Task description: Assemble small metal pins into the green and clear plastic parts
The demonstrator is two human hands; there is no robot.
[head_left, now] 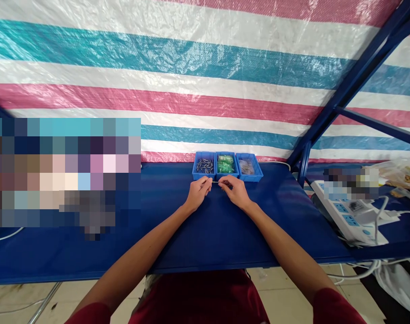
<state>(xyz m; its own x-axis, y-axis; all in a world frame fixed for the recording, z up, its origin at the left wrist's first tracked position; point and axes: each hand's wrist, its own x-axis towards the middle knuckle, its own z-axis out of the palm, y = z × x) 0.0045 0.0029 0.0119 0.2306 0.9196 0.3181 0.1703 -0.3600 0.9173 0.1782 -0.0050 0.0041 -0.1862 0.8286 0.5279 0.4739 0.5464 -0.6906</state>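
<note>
My left hand [197,192] and my right hand [237,191] meet in front of three small blue bins. Both are closed in a fingertip pinch. Between them runs a thin, straight metallic piece [215,182], one end in each pinch; a small yellowish-green spot shows near its left end. It is too small to name its kind. Just behind my left hand, the left bin [193,173] holds many short metal pin-like pieces [205,166]. The middle bin [227,176] has green packets [225,164], and the right bin [257,174] contains clear bags [247,167] of small parts.
A dark blue tabletop [211,234] lies under my forearms. At right, beyond a blue metal frame [326,119], are a white power strip [348,213], cables and plastic bags [405,171]. Striped plastic sheeting [191,63] forms the back. The left side is pixelated.
</note>
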